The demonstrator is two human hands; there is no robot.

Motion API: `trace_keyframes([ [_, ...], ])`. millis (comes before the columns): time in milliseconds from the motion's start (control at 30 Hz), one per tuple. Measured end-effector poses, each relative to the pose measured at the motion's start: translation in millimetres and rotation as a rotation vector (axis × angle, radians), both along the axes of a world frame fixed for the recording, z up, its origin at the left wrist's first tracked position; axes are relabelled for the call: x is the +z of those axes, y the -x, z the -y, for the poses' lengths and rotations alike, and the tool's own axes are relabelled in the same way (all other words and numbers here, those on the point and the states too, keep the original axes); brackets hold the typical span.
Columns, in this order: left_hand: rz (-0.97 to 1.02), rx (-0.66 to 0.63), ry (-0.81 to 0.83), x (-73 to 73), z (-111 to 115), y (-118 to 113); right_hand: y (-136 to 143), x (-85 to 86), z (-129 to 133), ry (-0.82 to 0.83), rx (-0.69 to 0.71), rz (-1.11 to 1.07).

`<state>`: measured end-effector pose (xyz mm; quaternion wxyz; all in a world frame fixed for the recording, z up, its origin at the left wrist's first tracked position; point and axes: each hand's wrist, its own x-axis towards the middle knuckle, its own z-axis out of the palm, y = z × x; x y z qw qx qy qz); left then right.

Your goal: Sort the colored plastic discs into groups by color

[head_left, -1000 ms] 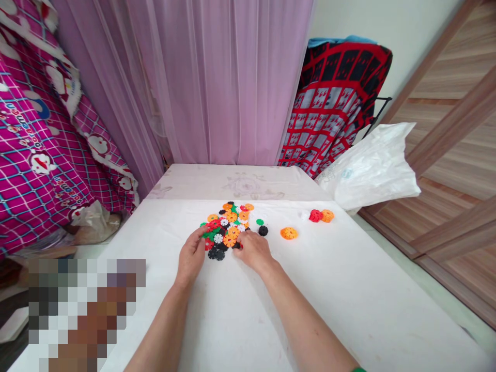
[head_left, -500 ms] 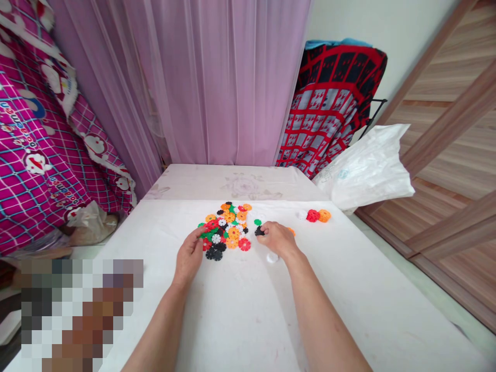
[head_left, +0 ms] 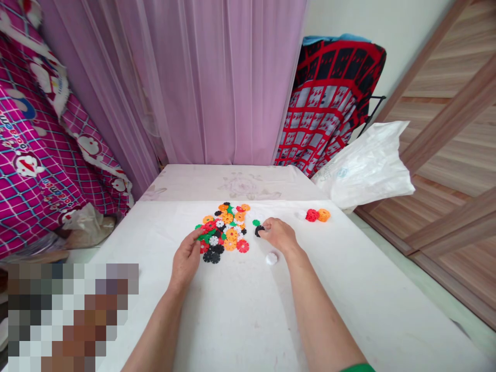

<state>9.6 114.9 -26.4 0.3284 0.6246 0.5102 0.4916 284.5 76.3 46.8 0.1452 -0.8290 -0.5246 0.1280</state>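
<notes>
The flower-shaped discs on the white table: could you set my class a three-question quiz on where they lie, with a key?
1. True or false: the left hand is at the left side of the mixed pile of discs.
2. What colour is the disc at the right hand? A: green; B: black; C: white.
3. Order this far-right row from left to right: orange pieces, red pieces, white pieces.

Key: 1. True. 2. B. 3. White, red, orange.

White cloth [head_left: 232,310] gives passage up to the disc pile [head_left: 228,230], with a white disc [head_left: 272,258] obstructing the right.
</notes>
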Motion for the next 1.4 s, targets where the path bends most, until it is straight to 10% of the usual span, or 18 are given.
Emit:
trace_keyframes([
  [367, 0.054, -0.025, 0.005, 2.5, 0.7, -5.1, 35.5, 21.1, 24.9, -0.073, 0.172, 0.055],
  [567, 0.118, 0.014, 0.048, 3.8, -0.2, -2.7, 117.9, -9.0, 28.4, -0.219, 0.564, 0.034],
  [733, 0.148, 0.081, 0.054, 5.3, -0.5, -1.5, 133.4, -34.9, 17.0, -0.406, 0.735, 0.083],
  [1100, 0.119, 0.067, 0.088, 4.0, 0.2, -5.1, 74.1, -44.0, 16.6, -0.477, 0.471, -0.013],
  [1400, 0.105, 0.049, 0.072, 5.2, 2.4, -5.9, 86.2, -7.0, 55.2, 0.036, 0.348, 0.05],
])
